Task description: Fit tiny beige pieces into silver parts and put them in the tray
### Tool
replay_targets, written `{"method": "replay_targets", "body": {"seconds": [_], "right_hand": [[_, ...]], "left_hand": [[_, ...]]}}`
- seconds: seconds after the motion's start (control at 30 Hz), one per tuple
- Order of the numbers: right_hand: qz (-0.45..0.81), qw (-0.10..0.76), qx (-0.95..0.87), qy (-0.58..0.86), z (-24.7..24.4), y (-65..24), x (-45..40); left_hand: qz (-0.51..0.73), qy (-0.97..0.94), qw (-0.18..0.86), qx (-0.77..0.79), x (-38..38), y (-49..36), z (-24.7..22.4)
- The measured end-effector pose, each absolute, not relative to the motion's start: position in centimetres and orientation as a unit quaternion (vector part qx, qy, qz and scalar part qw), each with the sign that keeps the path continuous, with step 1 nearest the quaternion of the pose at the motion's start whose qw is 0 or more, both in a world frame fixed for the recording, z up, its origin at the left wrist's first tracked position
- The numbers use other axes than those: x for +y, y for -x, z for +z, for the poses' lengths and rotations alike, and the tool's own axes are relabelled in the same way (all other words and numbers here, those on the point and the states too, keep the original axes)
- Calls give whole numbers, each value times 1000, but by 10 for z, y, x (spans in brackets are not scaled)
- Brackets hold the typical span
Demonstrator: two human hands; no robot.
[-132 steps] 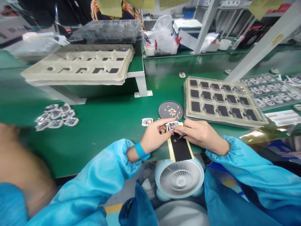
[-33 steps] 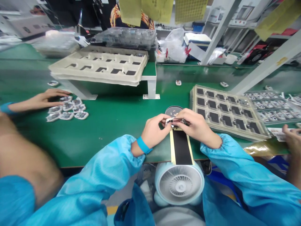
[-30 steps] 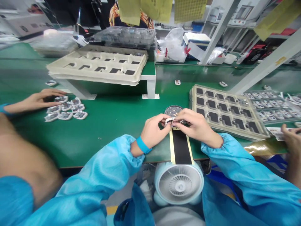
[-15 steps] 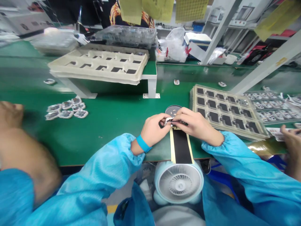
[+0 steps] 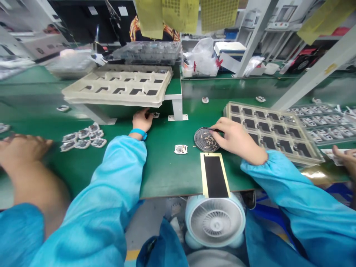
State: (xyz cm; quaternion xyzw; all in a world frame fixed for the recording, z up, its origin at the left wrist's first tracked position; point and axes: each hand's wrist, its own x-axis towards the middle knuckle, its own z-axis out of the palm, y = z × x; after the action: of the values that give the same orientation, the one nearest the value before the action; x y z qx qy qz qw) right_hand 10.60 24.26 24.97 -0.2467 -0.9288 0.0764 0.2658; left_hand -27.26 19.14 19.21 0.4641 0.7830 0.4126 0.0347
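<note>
Seemingly for fine reach, the right hand point(image 5: 236, 139) pinches a dark tool point(image 5: 216, 129) over the dish point(image 5: 201, 141); the left hand point(image 5: 141, 121), near a white part point(image 5: 156, 115), has unclear fingers.

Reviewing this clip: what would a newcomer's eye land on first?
Probably the round pale-blue fan at bottom center, just below the green bench's edge, flanked by shiny bright-blue sleeves. Next might come the yellow sheets hanging along the top, then the round dark perforated dish mid-bench, where the right hand holds a thin dark tool.
</note>
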Motion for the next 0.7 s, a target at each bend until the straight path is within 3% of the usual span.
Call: {"method": "replay_targets", "body": {"seconds": [0.13,0.23,0.37,0.43,0.53,0.7], "right_hand": [[166,357,-885,247,250,-146,208],[192,362,-868,281,222,-183,191],[279,371,-798,385,176,-213,180],[356,408,-733,411,168,-215,175],[440,447,-682,375,176,-203,172],[405,515,-704,274,199,-161,182]], "left_hand": [[407,-493,4,769,172,242,195],[335,-649,140,669,143,204,196],[230,-764,161,581,119,172,195],[249,-753,176,583,117,159,196],[351,-666,284,594,125,130,200],[487,-507,477,528,144,73,209]]}}
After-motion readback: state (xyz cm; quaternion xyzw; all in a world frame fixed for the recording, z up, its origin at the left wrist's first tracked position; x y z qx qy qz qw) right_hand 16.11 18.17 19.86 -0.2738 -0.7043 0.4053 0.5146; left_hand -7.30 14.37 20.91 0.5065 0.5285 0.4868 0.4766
